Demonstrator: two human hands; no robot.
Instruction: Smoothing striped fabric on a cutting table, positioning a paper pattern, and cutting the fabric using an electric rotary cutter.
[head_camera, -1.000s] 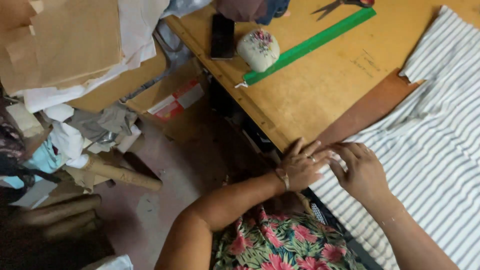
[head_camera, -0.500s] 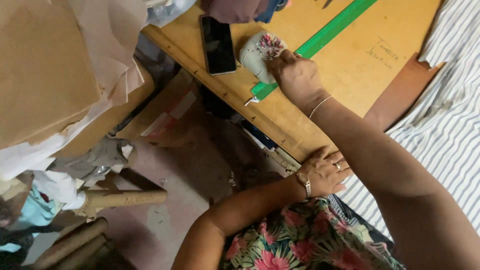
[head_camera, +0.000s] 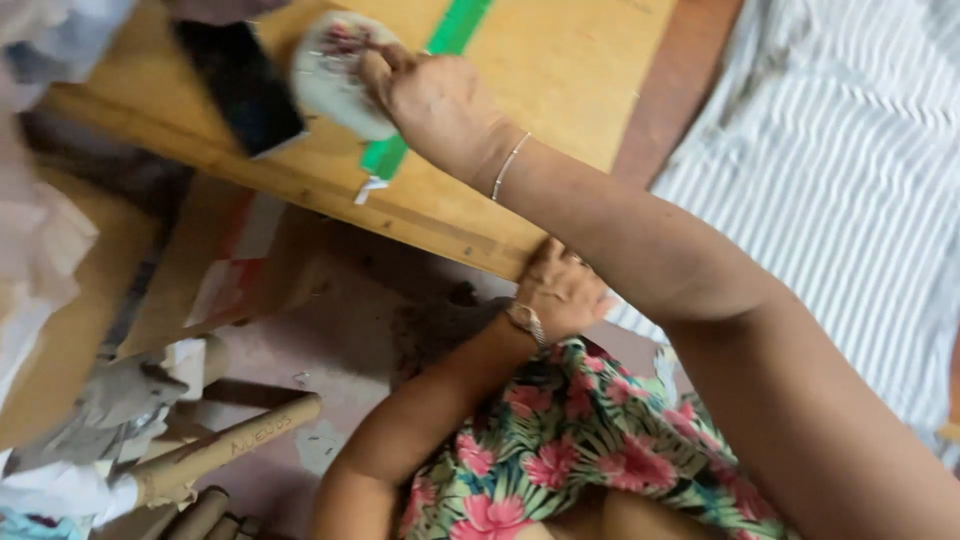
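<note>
Your right hand (head_camera: 440, 105) is stretched out across the wooden table (head_camera: 560, 70), fingers curled down onto the round white pincushion (head_camera: 330, 72) with its pinkish flowered top. Half a second ago that hand was only arriving at the cushion; now the fingertips press into its right side, though the blur hides whether they pinch a pin or simply grip the fabric. A second ago both hands were together at the table's near edge, working beside the striped cloth.

The pincushion sits near the far-left corner of the table, just beside the black phone (head_camera: 240, 85) on its left and touching the green ruler (head_camera: 440, 60), which runs diagonally under your knuckles. A thin bracelet shows at your right wrist.

Your left hand (head_camera: 560, 290) has stayed back at the near edge of the table — fingers folded loosely against the wood, holding nothing that shows — much where it rested half a second ago. The grey-and-white striped fabric (head_camera: 850, 170) lies spread over the right part of the table, well apart from the pincushion.

Below the table on the left, cardboard tubes (head_camera: 230, 450) and paper scraps (head_camera: 110, 400) lie on the floor — the view has swung closer since the earlier frames.
</note>
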